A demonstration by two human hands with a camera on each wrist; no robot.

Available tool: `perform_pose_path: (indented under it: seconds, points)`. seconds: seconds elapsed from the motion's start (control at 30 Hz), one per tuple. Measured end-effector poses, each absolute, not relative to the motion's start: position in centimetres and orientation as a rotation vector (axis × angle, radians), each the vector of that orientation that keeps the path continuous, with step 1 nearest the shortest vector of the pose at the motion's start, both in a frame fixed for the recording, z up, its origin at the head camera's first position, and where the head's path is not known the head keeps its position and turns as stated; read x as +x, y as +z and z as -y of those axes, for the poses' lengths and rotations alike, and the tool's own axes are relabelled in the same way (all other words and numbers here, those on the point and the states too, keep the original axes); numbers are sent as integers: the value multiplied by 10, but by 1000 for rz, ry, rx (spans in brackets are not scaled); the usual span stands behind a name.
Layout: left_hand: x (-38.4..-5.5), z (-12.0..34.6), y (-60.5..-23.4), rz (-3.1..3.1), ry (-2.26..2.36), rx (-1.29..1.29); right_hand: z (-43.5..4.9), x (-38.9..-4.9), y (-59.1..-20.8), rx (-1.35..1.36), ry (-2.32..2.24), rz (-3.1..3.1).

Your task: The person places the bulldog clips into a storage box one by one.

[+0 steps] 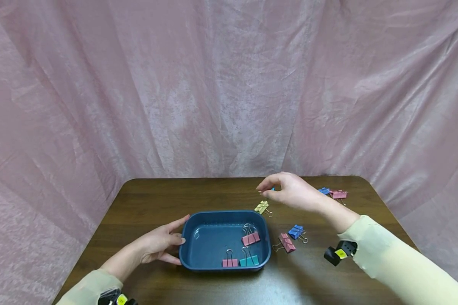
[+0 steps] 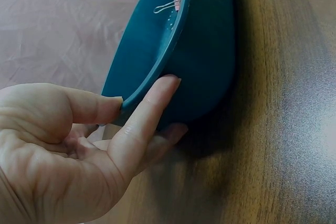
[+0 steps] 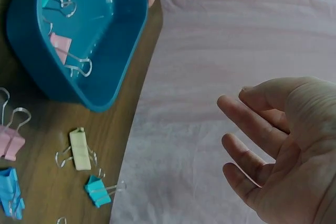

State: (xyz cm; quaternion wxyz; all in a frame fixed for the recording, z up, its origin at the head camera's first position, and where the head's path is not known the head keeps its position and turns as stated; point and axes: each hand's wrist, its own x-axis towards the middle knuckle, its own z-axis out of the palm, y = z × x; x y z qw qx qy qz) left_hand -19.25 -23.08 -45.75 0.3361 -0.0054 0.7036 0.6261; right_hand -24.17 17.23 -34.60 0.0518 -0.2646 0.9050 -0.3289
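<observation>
My left hand (image 1: 156, 245) touches the left side of a blue rectangular tray (image 1: 225, 216). In the left wrist view, its fingertips rest on the rim and outer wall. Inside the tray lie a pink binder clip (image 1: 250, 239), another pink clip (image 1: 230, 263) and a teal clip (image 1: 249, 261). Above the table, beyond the tray's right end, my right hand (image 1: 294, 191) is raised with its fingers loosely bent and nothing visible between them. Below it are a yellow binder clip (image 1: 261, 206) and a teal clip (image 3: 98, 191), mostly hidden behind the hand in the head view.
Right of the tray lie a pink clip (image 1: 287, 243) and a blue clip (image 1: 296, 231). Farther back, partly behind the right forearm, are a blue clip (image 1: 324, 191) and a pink clip (image 1: 338, 194). A pink curtain (image 1: 221, 93) hangs behind the wooden table (image 1: 152, 199).
</observation>
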Motion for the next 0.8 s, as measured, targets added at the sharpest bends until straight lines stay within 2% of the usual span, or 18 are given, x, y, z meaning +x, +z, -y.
perform_pose_path:
  seconds: [0.8]
  points:
    - [-193, 232, -458, -1827, 1633, -14, -236, -253, -361, -625, -1017, -2873]
